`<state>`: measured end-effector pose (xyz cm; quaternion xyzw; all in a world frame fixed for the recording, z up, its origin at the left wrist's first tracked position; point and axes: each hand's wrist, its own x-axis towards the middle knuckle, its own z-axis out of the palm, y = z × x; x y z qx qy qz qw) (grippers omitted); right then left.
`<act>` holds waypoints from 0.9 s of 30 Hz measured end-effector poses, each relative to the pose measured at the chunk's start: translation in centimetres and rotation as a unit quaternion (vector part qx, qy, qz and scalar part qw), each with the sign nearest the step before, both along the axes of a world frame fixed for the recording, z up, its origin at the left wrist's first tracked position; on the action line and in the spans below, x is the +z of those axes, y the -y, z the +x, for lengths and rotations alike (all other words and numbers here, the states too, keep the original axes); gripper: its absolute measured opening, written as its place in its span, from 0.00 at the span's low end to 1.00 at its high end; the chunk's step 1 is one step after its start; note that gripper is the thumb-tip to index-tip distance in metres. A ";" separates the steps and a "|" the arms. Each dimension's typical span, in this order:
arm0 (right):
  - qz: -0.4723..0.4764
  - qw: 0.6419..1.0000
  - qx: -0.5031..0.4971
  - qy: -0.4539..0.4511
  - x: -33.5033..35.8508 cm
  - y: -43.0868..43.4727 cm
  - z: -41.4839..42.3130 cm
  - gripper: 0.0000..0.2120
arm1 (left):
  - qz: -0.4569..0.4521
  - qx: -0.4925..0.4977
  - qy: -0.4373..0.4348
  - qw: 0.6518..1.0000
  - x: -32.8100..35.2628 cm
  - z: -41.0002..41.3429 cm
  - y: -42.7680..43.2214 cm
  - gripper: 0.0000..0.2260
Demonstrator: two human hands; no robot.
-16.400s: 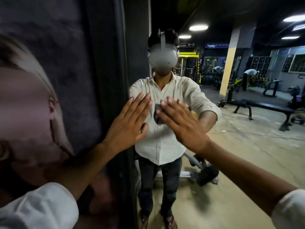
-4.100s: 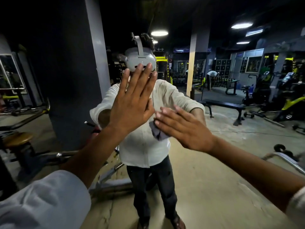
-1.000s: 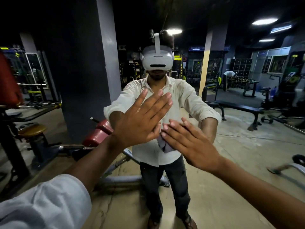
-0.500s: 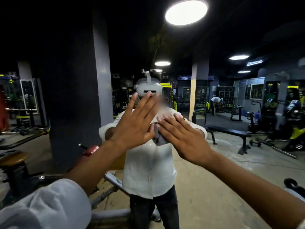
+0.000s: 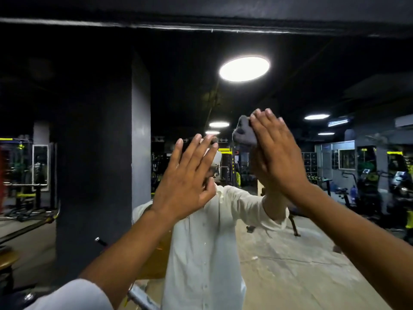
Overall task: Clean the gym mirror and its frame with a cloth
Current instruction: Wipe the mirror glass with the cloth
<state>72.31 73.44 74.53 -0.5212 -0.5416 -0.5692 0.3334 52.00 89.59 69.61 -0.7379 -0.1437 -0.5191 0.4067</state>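
Right grip point(image 5: 277, 153) is riding high now, fingers straight and packed together, palm pressing the cloth point(image 5: 243, 133) flat against the mirror point(image 5: 89, 130) just right of centre in the upper half of the picture. Half a second ago that cloth was sitting at picture centre, tucked beside the other hand; now it is climbing up and to the right, and the two hands are coming apart. Left grip point(image 5: 187, 180) is staying lower, at centre, fingers spread and lying flat on the glass, holding nothing, apparently bracing.

And the view is tilting up with the stroke: a dark band that looks like the top frame point(image 5: 201, 24) is coming into sight along the upper edge of the picture, where before only reflected ceiling was showing. By my reading the wipe is working toward the top of the glass, with that upper rail likely coming next.

As for the cloth, it is looking grey and soft, bunched into a wad and poking out past the left side of the fingertips instead of lying spread. Mirror glass is reflecting cleanly, ceiling light point(image 5: 244, 69) and white shirt point(image 5: 205, 253) both showing sharp; any streaks are too faint to tell in this dim room.
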 end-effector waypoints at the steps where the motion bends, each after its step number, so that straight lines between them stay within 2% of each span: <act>1: 0.018 0.999 0.012 -0.024 0.3 -0.5 -0.4 0.30 | -0.002 0.002 -0.001 1.000 0.0 0.0 -0.1 0.36; 3: 0.009 0.999 0.032 -0.014 -0.2 -1.6 -1.3 0.30 | -0.006 0.005 -0.004 1.000 -0.1 0.0 0.0 0.36; 6: -0.074 0.992 0.001 0.106 -0.3 -1.3 -1.1 0.33 | -0.009 0.008 0.005 1.000 0.3 0.0 0.3 0.34; 7: -0.069 0.991 -0.011 0.117 0.5 -0.7 -0.5 0.32 | -0.011 0.000 0.014 1.000 0.7 0.1 0.6 0.33; 9: -0.002 0.999 0.003 0.041 2.5 0.1 0.7 0.30 | -0.011 -0.019 0.031 0.999 1.4 0.7 1.3 0.30; 11: 0.054 0.997 0.034 -0.050 3.3 0.5 1.1 0.29 | -0.014 -0.013 0.030 0.999 1.3 1.7 1.9 0.32; 12: 0.064 0.995 0.043 -0.065 2.9 0.3 0.8 0.29 | -0.017 -0.002 0.025 1.000 0.9 2.2 2.0 0.34; 15: 0.033 0.997 0.056 -0.033 -0.8 -0.7 0.2 0.32 | -0.027 0.020 0.022 0.999 -0.6 2.8 1.8 0.36; 23: -0.110 0.990 0.058 0.068 -15.4 0.3 1.3 0.38 | -0.048 0.032 -0.005 0.998 -7.1 2.7 2.0 0.35; 27: -0.187 0.975 0.043 0.112 -21.3 1.5 2.1 0.33 | -0.069 0.051 -0.008 0.996 -11.6 3.0 2.6 0.35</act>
